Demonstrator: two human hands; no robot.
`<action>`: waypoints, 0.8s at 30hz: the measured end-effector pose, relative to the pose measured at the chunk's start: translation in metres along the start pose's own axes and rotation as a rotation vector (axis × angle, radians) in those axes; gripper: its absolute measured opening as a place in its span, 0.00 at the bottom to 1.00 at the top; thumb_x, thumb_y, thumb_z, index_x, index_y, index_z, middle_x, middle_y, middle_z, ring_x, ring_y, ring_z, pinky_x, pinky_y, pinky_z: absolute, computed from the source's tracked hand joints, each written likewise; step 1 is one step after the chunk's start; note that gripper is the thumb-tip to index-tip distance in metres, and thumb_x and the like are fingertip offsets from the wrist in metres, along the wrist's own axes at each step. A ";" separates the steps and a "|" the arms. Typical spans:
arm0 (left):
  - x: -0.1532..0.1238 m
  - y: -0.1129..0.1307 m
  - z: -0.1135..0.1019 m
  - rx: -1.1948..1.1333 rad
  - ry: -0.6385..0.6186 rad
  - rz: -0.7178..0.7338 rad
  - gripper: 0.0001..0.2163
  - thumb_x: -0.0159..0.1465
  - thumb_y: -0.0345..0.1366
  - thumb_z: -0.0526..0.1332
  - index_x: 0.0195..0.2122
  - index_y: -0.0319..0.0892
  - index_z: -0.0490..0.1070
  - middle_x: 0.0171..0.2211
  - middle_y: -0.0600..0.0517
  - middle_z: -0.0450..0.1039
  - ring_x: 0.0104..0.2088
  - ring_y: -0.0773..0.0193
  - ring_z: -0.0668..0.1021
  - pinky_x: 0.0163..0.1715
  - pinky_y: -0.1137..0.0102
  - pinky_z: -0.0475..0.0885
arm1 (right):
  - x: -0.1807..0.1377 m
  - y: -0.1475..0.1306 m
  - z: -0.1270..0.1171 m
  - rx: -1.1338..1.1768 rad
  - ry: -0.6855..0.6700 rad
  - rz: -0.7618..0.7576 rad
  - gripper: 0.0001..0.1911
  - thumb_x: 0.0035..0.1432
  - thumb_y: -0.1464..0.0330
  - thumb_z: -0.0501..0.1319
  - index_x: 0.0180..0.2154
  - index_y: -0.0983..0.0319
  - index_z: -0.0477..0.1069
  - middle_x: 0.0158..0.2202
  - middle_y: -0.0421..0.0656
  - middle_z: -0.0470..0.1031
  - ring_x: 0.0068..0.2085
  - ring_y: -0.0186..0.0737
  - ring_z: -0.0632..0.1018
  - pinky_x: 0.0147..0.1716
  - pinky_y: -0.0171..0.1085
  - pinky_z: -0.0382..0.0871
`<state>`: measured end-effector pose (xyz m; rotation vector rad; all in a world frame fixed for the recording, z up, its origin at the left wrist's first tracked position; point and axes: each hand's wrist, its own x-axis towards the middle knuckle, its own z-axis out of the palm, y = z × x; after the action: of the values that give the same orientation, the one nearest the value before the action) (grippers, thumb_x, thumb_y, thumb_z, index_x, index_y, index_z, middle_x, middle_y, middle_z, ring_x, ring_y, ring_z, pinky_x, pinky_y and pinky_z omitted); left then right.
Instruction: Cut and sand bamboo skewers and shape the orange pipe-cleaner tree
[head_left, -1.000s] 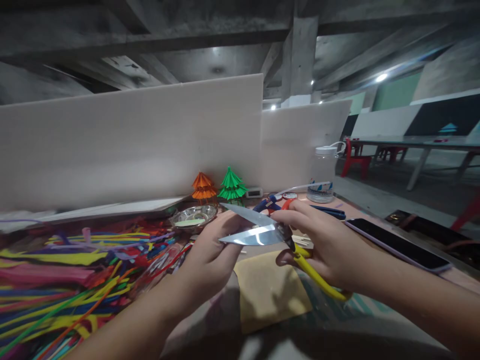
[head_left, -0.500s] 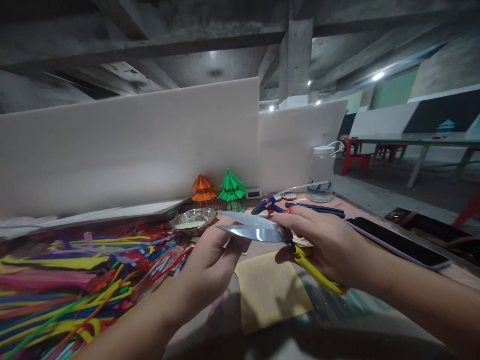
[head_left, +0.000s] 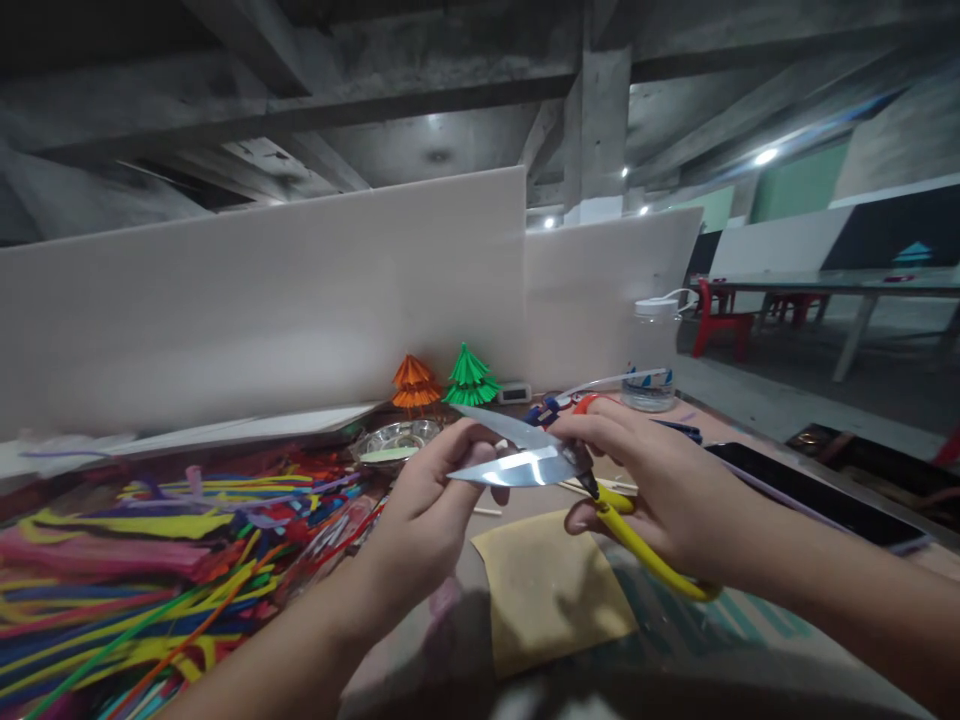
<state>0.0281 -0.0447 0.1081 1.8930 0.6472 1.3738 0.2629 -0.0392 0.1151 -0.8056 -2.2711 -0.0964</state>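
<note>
Heavy grey concrete beams (head_left: 450, 95) and a square grey concrete pillar (head_left: 604, 130) loom in dim light from small round white lamps (head_left: 766, 156). Tall, smooth off-white panels (head_left: 262, 310) stand behind the bench (head_left: 450, 640). To the right, on a grey floor (head_left: 787, 385), red chairs (head_left: 724, 325) flank a long grey table (head_left: 847, 287), before a wall with white and black sections (head_left: 885, 235).

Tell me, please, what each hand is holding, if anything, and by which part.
The right hand holds the scissors by the yellow handles. Whether the left hand, beside the open blades, holds anything cannot be told.
</note>
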 end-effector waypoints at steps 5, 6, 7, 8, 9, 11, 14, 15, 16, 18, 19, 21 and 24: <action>-0.001 -0.002 0.000 0.001 0.003 -0.010 0.06 0.67 0.28 0.56 0.36 0.43 0.71 0.29 0.55 0.70 0.31 0.68 0.71 0.32 0.74 0.65 | -0.002 -0.004 0.002 0.009 -0.033 0.012 0.24 0.60 0.55 0.66 0.54 0.54 0.66 0.46 0.46 0.71 0.44 0.47 0.73 0.43 0.45 0.69; -0.001 -0.003 0.000 0.028 -0.001 -0.004 0.07 0.66 0.27 0.56 0.36 0.43 0.71 0.29 0.55 0.69 0.31 0.68 0.71 0.32 0.73 0.66 | -0.002 -0.004 0.002 0.011 -0.034 0.012 0.24 0.60 0.55 0.66 0.54 0.54 0.66 0.45 0.46 0.71 0.44 0.47 0.73 0.43 0.45 0.69; -0.002 -0.004 -0.001 0.065 -0.008 0.007 0.07 0.66 0.26 0.55 0.35 0.43 0.71 0.29 0.55 0.69 0.31 0.67 0.71 0.33 0.72 0.66 | -0.002 -0.005 0.002 0.012 -0.032 0.010 0.23 0.60 0.54 0.66 0.54 0.55 0.66 0.45 0.46 0.72 0.44 0.47 0.73 0.42 0.45 0.69; -0.002 -0.004 -0.001 0.104 -0.016 0.022 0.08 0.66 0.26 0.54 0.33 0.43 0.70 0.29 0.54 0.70 0.31 0.67 0.71 0.33 0.72 0.66 | -0.001 -0.005 0.001 0.012 -0.032 0.007 0.23 0.60 0.55 0.66 0.54 0.55 0.67 0.45 0.46 0.72 0.43 0.46 0.73 0.42 0.45 0.69; -0.003 -0.005 -0.002 0.140 -0.025 0.035 0.08 0.66 0.25 0.54 0.32 0.43 0.69 0.30 0.54 0.70 0.32 0.66 0.71 0.34 0.71 0.65 | -0.001 -0.006 0.001 0.011 -0.029 0.004 0.23 0.60 0.55 0.66 0.54 0.56 0.67 0.44 0.47 0.72 0.43 0.46 0.73 0.42 0.44 0.69; -0.004 -0.007 -0.004 0.187 -0.035 0.053 0.09 0.66 0.25 0.54 0.30 0.43 0.68 0.31 0.53 0.70 0.33 0.65 0.71 0.35 0.69 0.65 | -0.001 -0.007 0.000 0.009 -0.029 -0.005 0.23 0.61 0.56 0.66 0.54 0.56 0.67 0.44 0.47 0.73 0.43 0.46 0.74 0.41 0.44 0.70; -0.004 -0.009 -0.005 0.207 -0.041 0.068 0.10 0.66 0.25 0.53 0.30 0.43 0.67 0.31 0.53 0.70 0.33 0.64 0.71 0.36 0.68 0.64 | -0.001 -0.009 0.000 -0.004 -0.028 -0.005 0.23 0.61 0.57 0.66 0.55 0.56 0.68 0.44 0.47 0.73 0.43 0.45 0.74 0.41 0.43 0.71; -0.004 -0.009 -0.004 0.202 -0.041 0.070 0.10 0.67 0.26 0.53 0.30 0.43 0.66 0.30 0.53 0.70 0.33 0.64 0.70 0.35 0.68 0.63 | -0.001 -0.009 0.000 -0.013 -0.022 -0.009 0.23 0.61 0.57 0.66 0.55 0.56 0.68 0.43 0.47 0.73 0.43 0.45 0.74 0.41 0.43 0.71; -0.004 -0.008 -0.003 0.194 -0.042 0.072 0.09 0.67 0.26 0.54 0.30 0.43 0.66 0.30 0.53 0.70 0.33 0.64 0.70 0.34 0.68 0.63 | -0.001 -0.009 0.001 -0.025 -0.015 -0.013 0.23 0.60 0.57 0.66 0.54 0.57 0.68 0.43 0.46 0.73 0.42 0.45 0.74 0.40 0.43 0.71; -0.004 -0.007 0.000 0.166 -0.045 0.073 0.10 0.68 0.27 0.53 0.30 0.43 0.66 0.30 0.53 0.70 0.32 0.65 0.70 0.33 0.69 0.62 | -0.001 -0.009 0.001 -0.043 0.006 -0.029 0.23 0.60 0.57 0.66 0.54 0.57 0.68 0.42 0.46 0.73 0.42 0.44 0.74 0.40 0.42 0.71; -0.004 -0.006 0.002 0.152 -0.046 0.075 0.10 0.68 0.27 0.53 0.30 0.43 0.66 0.29 0.53 0.70 0.31 0.65 0.70 0.33 0.69 0.62 | -0.001 -0.009 0.002 -0.049 0.011 -0.032 0.23 0.60 0.58 0.66 0.55 0.57 0.68 0.42 0.46 0.73 0.42 0.44 0.75 0.40 0.42 0.71; -0.003 -0.005 0.003 0.153 -0.047 0.084 0.10 0.69 0.29 0.53 0.30 0.43 0.66 0.29 0.54 0.70 0.31 0.66 0.69 0.32 0.70 0.62 | -0.001 -0.009 0.002 -0.048 -0.005 -0.021 0.23 0.61 0.57 0.66 0.54 0.57 0.68 0.44 0.47 0.74 0.43 0.45 0.75 0.41 0.42 0.71; 0.000 -0.007 -0.001 0.251 -0.049 0.099 0.12 0.71 0.33 0.52 0.29 0.43 0.66 0.30 0.53 0.70 0.32 0.65 0.70 0.34 0.70 0.63 | -0.001 -0.007 0.000 -0.038 -0.055 0.023 0.23 0.61 0.56 0.65 0.54 0.56 0.69 0.45 0.47 0.75 0.45 0.46 0.75 0.42 0.43 0.70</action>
<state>0.0270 -0.0399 0.1033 2.1756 0.7394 1.3544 0.2591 -0.0456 0.1160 -0.8633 -2.3172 -0.1082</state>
